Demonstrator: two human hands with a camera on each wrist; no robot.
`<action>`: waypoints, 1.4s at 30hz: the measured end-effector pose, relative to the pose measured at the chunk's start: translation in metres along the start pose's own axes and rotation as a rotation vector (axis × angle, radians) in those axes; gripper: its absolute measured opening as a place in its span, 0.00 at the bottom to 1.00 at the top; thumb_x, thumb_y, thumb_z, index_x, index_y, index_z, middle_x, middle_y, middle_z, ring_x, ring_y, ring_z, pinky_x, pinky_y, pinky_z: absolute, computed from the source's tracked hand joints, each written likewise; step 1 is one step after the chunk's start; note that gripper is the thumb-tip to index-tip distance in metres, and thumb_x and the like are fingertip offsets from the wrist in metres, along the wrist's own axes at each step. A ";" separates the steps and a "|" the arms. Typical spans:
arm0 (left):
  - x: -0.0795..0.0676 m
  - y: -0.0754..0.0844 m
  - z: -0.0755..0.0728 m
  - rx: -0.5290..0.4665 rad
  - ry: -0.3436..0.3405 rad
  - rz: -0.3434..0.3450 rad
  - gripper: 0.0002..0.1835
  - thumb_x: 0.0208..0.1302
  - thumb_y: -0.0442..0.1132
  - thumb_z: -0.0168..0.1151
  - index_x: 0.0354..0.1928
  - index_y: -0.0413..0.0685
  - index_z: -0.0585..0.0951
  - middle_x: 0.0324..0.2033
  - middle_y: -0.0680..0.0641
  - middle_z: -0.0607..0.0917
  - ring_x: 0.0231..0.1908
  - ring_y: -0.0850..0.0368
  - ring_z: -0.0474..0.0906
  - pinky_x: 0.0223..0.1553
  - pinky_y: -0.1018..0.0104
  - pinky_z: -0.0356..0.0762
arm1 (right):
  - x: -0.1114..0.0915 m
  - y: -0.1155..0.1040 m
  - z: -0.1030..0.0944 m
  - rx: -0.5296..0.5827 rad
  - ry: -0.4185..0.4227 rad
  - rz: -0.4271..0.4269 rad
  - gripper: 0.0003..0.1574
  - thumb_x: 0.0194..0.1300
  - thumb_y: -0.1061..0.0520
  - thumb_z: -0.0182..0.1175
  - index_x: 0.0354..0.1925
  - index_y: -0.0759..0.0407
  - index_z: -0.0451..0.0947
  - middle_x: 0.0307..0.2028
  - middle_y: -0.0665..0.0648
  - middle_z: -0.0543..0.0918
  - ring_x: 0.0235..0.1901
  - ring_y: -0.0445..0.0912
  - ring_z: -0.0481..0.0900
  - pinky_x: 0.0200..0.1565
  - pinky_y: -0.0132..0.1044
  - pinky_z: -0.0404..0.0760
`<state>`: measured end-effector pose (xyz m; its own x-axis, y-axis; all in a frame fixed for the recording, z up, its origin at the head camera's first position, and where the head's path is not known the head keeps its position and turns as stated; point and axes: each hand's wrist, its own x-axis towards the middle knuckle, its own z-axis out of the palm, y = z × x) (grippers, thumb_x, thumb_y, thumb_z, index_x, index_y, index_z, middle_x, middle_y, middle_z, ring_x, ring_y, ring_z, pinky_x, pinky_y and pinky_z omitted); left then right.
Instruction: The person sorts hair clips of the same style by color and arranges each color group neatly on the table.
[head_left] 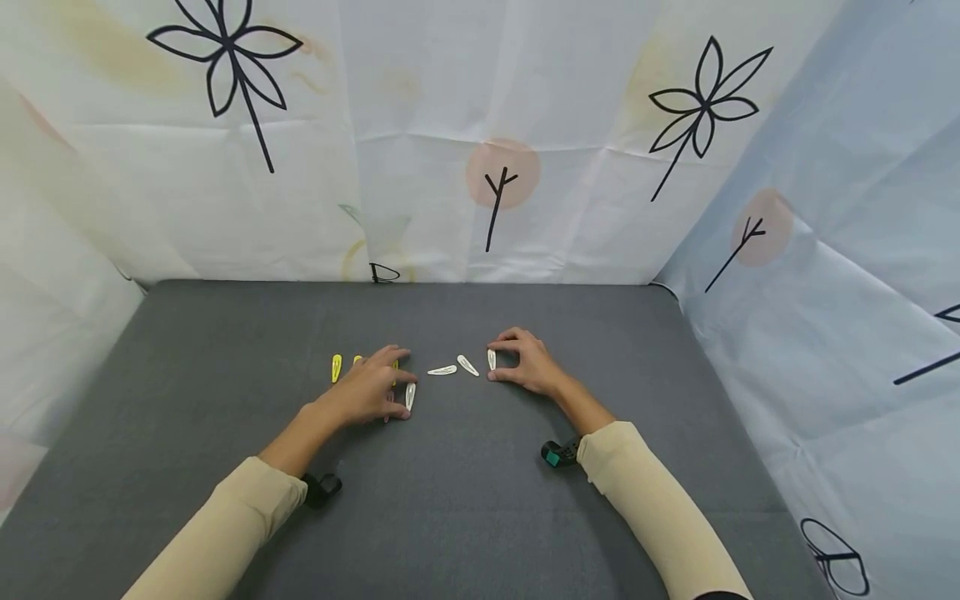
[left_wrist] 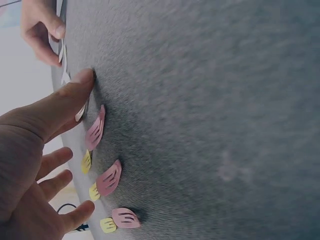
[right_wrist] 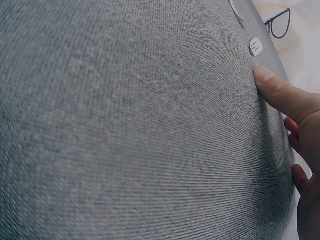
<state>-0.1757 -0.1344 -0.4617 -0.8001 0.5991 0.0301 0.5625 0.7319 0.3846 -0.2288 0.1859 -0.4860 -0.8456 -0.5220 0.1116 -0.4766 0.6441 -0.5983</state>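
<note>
My left hand pinches a white snap hair clip lengthwise between thumb and forefinger, low at the grey table. Its other fingers are spread over more clips. In the left wrist view pink hair clips lie beneath that hand, with yellow hair clips just beyond them; the head view mostly hides the pink ones. To the right, my right hand holds another white clip by its two ends with thumb and forefinger. Between the hands lie a sideways white clip and a slanted one.
A yellow clip stands out left of the left hand. The grey table reaches back to a patterned white curtain, with another curtain along the right side. Dark bands sit at both wrists.
</note>
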 end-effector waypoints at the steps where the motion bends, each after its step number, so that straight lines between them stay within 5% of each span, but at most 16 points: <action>1: -0.001 0.001 0.001 0.000 -0.001 0.002 0.28 0.48 0.49 0.80 0.51 0.44 0.87 0.65 0.33 0.71 0.70 0.33 0.60 0.56 0.30 0.66 | 0.000 0.000 0.000 0.004 -0.001 0.003 0.32 0.55 0.54 0.76 0.57 0.62 0.81 0.56 0.63 0.76 0.59 0.58 0.71 0.62 0.58 0.65; 15: -0.008 0.000 0.005 -0.014 0.018 0.039 0.29 0.49 0.51 0.80 0.51 0.44 0.86 0.65 0.34 0.72 0.69 0.33 0.61 0.58 0.29 0.64 | 0.000 0.000 0.001 0.018 0.004 0.001 0.32 0.55 0.54 0.76 0.57 0.62 0.81 0.56 0.62 0.75 0.59 0.58 0.70 0.62 0.59 0.63; 23: 0.007 -0.002 0.006 -0.019 0.086 0.028 0.33 0.50 0.55 0.78 0.53 0.39 0.85 0.63 0.34 0.74 0.66 0.38 0.66 0.56 0.36 0.69 | 0.000 -0.001 0.000 0.019 0.004 0.003 0.33 0.55 0.54 0.76 0.57 0.63 0.81 0.56 0.62 0.76 0.59 0.58 0.71 0.61 0.58 0.65; 32: 0.025 0.006 0.010 0.001 0.036 -0.047 0.28 0.58 0.53 0.73 0.55 0.43 0.84 0.66 0.35 0.71 0.71 0.37 0.59 0.60 0.32 0.62 | 0.001 -0.001 0.001 0.024 -0.001 0.010 0.32 0.55 0.54 0.76 0.58 0.63 0.81 0.56 0.63 0.75 0.59 0.58 0.70 0.61 0.58 0.65; 42: 0.025 0.012 0.014 -0.036 0.075 0.044 0.15 0.58 0.46 0.74 0.45 0.46 0.88 0.64 0.34 0.74 0.70 0.35 0.59 0.60 0.30 0.61 | -0.002 -0.002 0.000 0.026 0.008 0.004 0.33 0.56 0.54 0.76 0.58 0.63 0.81 0.56 0.63 0.75 0.58 0.58 0.70 0.60 0.58 0.66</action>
<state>-0.1862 -0.1057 -0.4690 -0.7889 0.6035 0.1164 0.5908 0.6923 0.4143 -0.2262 0.1856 -0.4856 -0.8492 -0.5152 0.1157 -0.4673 0.6312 -0.6191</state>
